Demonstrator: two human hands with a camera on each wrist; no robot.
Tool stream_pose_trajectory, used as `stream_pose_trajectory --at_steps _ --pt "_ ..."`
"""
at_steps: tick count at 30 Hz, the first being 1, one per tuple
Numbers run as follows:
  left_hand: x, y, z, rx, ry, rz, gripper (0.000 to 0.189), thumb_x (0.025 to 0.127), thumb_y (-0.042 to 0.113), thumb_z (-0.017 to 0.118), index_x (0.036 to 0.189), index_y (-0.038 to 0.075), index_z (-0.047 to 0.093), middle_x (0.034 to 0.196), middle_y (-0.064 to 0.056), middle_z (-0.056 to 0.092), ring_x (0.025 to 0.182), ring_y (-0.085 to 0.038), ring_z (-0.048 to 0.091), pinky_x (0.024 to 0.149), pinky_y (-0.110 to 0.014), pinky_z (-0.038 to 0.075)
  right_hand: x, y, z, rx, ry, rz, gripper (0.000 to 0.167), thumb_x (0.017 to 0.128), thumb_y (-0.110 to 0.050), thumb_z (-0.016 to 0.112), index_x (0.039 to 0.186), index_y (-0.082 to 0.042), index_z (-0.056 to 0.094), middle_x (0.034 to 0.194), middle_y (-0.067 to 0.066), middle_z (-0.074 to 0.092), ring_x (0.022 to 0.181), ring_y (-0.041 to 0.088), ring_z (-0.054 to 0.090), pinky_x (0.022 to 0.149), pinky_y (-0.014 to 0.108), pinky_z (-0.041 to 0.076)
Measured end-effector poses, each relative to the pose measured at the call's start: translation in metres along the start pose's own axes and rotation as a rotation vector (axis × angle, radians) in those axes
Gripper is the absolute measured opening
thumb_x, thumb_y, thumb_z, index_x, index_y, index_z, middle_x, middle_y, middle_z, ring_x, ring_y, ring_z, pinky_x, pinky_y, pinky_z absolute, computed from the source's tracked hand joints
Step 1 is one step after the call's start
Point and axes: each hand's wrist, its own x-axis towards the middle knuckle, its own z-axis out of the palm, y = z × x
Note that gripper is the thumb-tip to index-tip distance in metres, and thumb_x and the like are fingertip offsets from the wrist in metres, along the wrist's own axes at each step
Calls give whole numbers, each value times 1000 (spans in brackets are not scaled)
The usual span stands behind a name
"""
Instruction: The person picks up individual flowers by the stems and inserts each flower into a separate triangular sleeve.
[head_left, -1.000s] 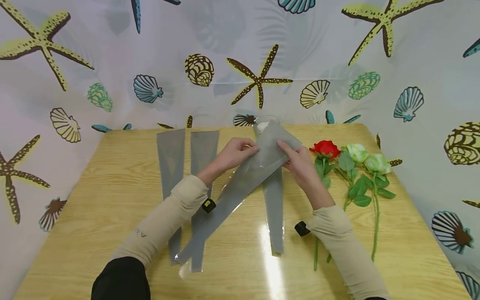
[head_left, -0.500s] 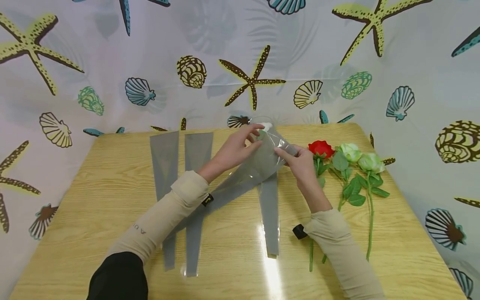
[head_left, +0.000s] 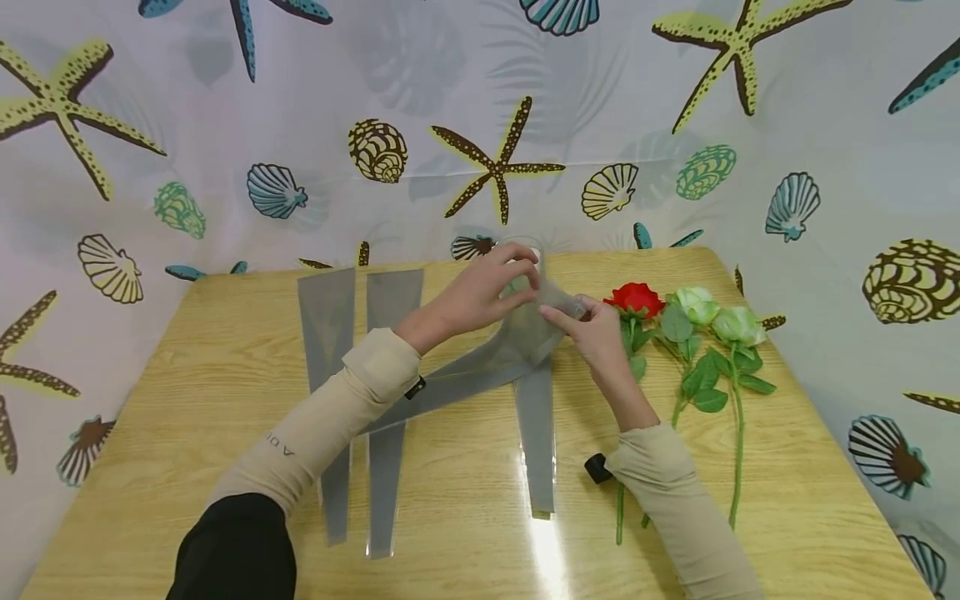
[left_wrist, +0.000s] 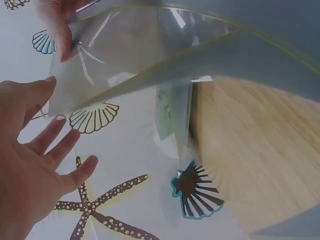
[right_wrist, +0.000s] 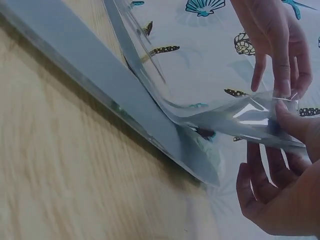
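Observation:
In the head view my right hand (head_left: 600, 337) pinches the wide end of a tapered grey-and-clear plastic flower sleeve (head_left: 457, 379), thumb on top and fingers underneath. The left hand (head_left: 487, 292) is at the same end. In the left wrist view its spread fingers (left_wrist: 65, 145) lie by the clear edge, with the thumb tip near the film. The right wrist view shows a gap between its thumb and a finger that touches the film. The narrow end points down-left under the left forearm. Another sleeve (head_left: 536, 442) lies beneath it, its upper part mostly covered.
Two more grey sleeves (head_left: 327, 325) (head_left: 386, 492) lie at the left of the wooden table (head_left: 225, 400). To the right are one red rose (head_left: 636, 300) and two pale green-white roses (head_left: 697, 305) (head_left: 738, 325). A patterned cloth (head_left: 420, 75) hangs behind the far edge.
The left hand has shifted up and right, and its fingers have spread from a pinch. The held sleeve's wide end has bent and lowered toward the right, its narrow end swinging up. The view has shifted slightly.

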Motion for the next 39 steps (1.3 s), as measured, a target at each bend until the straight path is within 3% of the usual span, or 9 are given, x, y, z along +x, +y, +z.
stream_pose_trajectory --at_steps 2,6,10,14,17,24,30,34,39 --pt "1 0 -1 -30 -14 3 10 103 19 69 109 11 70 138 -12 60 129 -26 60 110 -39 51 -1 -4 -2 -19 -2 -16 31 92 -31 84 101 -4 69 78 -13 61 73 6 52 68 22 43" --pt "4 -1 -2 -58 -28 -3 6 104 16 68 107 11 70 132 -10 63 123 -24 61 107 -38 51 -5 -14 -4 -72 49 -100 44 93 -31 83 126 -6 69 112 4 72 97 6 62 83 19 50" --pt "6 -2 1 -45 -57 -23 7 105 17 67 107 12 71 132 -8 63 123 -24 61 106 -39 52 -13 -25 -1 -145 136 -252 34 96 -22 80 123 -5 71 119 16 74 98 14 68 89 21 55" --pt "8 -3 5 -15 -89 -24 10 106 18 65 109 12 73 134 -8 63 125 -24 61 106 -39 51 -23 -36 4 -242 156 -343 24 98 -14 76 121 -6 73 118 15 77 104 25 74 97 41 59" --pt "10 -1 7 16 -101 -15 11 106 18 65 110 13 73 135 -7 63 124 -24 61 106 -40 51 -26 -39 5 -305 96 -304 26 99 -13 73 124 -8 73 123 14 76 112 29 74 101 48 58" --pt "8 12 1 129 -137 -16 11 109 22 60 111 19 70 145 -5 58 131 -25 58 104 -54 49 -25 -40 4 -360 -48 -195 30 101 -15 71 129 -3 66 124 16 76 114 31 73 100 43 59" --pt "4 26 -7 275 -206 54 14 111 23 56 112 19 68 138 -3 59 118 -22 60 93 -47 53 -25 -41 -4 -410 -223 -101 31 102 -24 70 126 -5 72 120 15 79 112 30 76 90 39 61" --pt "2 35 -10 177 -235 93 12 109 20 58 112 17 70 126 -1 65 112 -19 63 90 -36 54 -22 -40 -9 -407 -340 -66 36 103 -26 70 129 -2 73 115 19 80 105 33 78 87 40 61" --pt "-2 41 -8 -5 -223 131 14 109 15 58 115 14 71 125 -4 66 118 -18 64 98 -29 54 -21 -38 -12 -312 -496 18 38 104 -23 68 132 4 69 126 24 75 104 38 77 93 49 62"
